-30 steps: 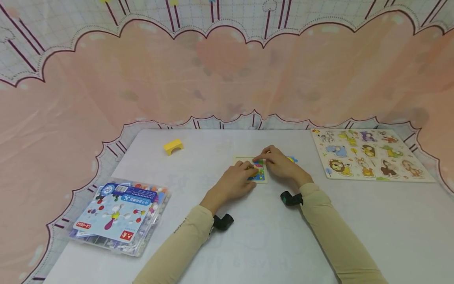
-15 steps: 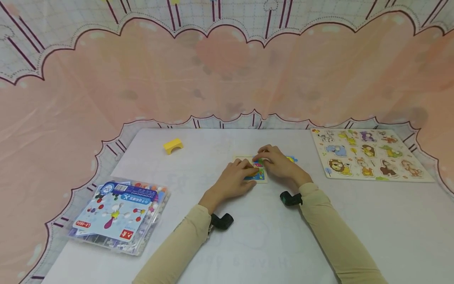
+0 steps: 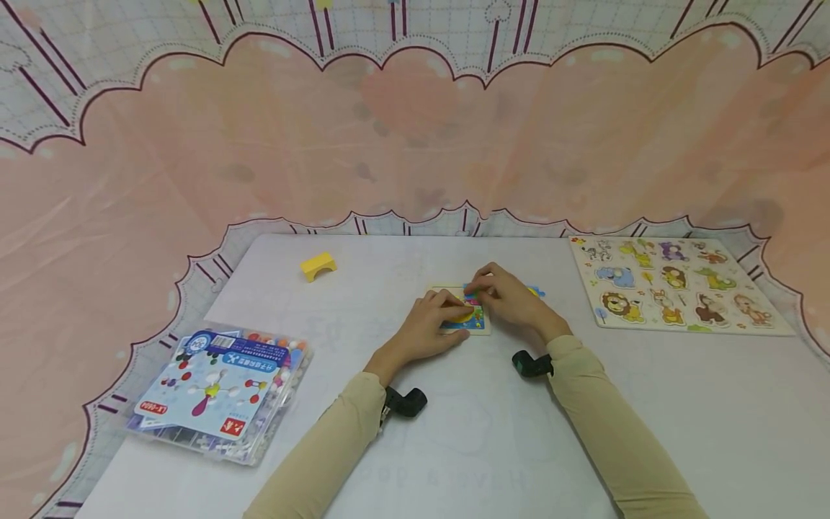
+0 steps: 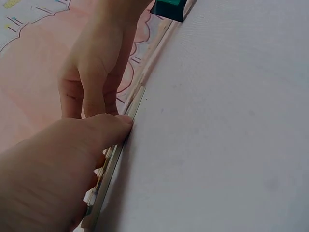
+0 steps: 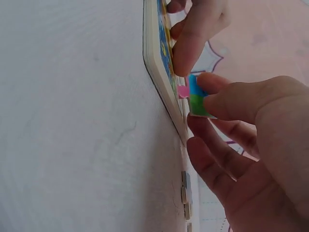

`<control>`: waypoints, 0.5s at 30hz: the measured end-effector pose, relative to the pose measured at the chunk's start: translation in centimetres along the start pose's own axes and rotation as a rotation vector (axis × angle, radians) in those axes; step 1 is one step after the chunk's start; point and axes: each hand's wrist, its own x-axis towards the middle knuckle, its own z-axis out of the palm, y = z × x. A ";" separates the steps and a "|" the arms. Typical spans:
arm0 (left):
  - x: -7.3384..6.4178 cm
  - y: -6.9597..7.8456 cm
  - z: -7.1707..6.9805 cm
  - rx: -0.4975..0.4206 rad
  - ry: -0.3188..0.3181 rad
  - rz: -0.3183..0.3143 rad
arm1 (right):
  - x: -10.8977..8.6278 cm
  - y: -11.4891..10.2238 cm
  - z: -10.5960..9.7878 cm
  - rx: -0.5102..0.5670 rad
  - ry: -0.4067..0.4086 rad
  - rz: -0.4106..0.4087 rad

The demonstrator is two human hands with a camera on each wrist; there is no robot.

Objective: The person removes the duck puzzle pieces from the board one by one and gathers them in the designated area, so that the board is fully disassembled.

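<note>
A small jigsaw puzzle board (image 3: pixel 478 332) with a pale wooden rim lies on the table, partly filled with bright pieces. My left hand (image 3: pixel 424 328) rests on it, its fingers pressing the pieces and its thumb (image 4: pixel 118 126) against the near edge. Above the board's right part, my right hand (image 3: pixel 512 301) pinches a puzzle piece (image 5: pixel 196 99) between thumb and fingertips. That piece is blue and green with a pink tab, and it stands tilted to the board in the right wrist view. My fingers hide much of the board's middle.
Blue-yellow loose pieces (image 3: pixel 537 291) lie just behind my right hand. A yellow arch block (image 3: pixel 318 267) sits at the back left. The clear plastic box (image 3: pixel 210 389) of molecular model parts is front left. An animal puzzle board (image 3: pixel 674 285) lies at the right.
My right hand has lifted slightly, tilting the puzzle piece up from the board. My left hand stays on the board with its fingers drawn a little flatter.
</note>
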 end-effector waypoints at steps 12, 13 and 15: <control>-0.1 0.2 -0.2 -0.055 -0.010 -0.012 | 0.0 0.7 0.2 0.070 0.099 -0.059; 0.0 0.2 -0.2 -0.061 -0.011 -0.014 | 0.0 0.7 0.2 0.077 0.102 -0.053; 0.0 0.2 -0.2 -0.074 -0.014 -0.019 | -0.1 0.9 0.1 0.083 0.106 -0.043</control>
